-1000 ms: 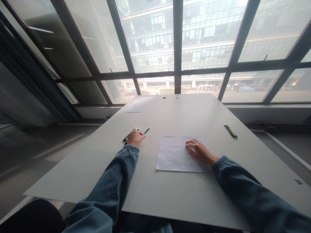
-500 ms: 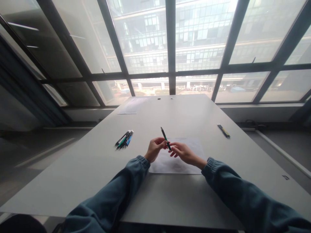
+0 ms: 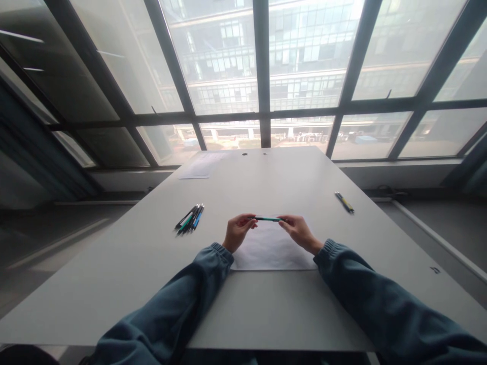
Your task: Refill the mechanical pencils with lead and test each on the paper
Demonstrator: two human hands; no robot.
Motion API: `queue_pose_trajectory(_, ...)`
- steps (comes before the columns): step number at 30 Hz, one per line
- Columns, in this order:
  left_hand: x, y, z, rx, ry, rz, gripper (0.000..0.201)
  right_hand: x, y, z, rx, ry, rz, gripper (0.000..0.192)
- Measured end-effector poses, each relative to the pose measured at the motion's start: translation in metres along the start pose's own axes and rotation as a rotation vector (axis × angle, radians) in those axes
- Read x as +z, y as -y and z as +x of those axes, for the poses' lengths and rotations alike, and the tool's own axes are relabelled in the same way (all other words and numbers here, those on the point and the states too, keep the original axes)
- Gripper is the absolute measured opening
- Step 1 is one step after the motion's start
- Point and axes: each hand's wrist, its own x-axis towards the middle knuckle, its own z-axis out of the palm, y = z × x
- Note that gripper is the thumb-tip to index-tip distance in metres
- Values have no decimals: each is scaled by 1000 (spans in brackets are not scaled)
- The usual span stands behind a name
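Note:
A green and black pen (image 3: 268,219) lies level in the air between both hands, above a white sheet of paper (image 3: 272,251). My left hand (image 3: 238,230) pinches its left end and my right hand (image 3: 299,229) pinches its right end. The sheet rests flat on the grey table (image 3: 266,304) just in front of my wrists. A bundle of several pens (image 3: 189,219) lies on the table to the left of my left hand, apart from it.
A yellow and black pen (image 3: 344,202) lies alone at the right of the table. Another sheet of paper (image 3: 200,166) sits at the far left corner. Tall windows with dark frames stand behind the table's far edge.
My left hand took one pen from the bundle at the left and carried it over the sheet. My right hand rose off the paper and took the other end; the pen turned from upright to level.

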Motion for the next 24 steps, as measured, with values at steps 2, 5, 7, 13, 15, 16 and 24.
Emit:
queue_pose_trajectory(2,-2,3,1,23,14,45,36,-2,-4,-1,2,-19,33,31)
queue_pose_trajectory(5,-5,8,2,60,34,99,36,-5,-8,-2,1,-22,137,35)
queue_pose_trajectory(7,-6,10,3,73,33,121,33,-7,-10,-4,0,-20,214,38)
queue_pose_trajectory(13,-6,15,4,65,-15,121,25,-15,-10,-5,7,-143,274,31)
queue_pose_trajectory(15,-6,16,5,76,-25,112,24,-15,-9,-5,15,-184,265,32)
queue_pose_trajectory(16,-7,17,5,81,-33,105,24,-15,-9,-6,16,-193,258,32)
queue_pose_trajectory(24,-9,20,6,92,-99,145,23,-11,-13,-5,-3,-222,286,35)
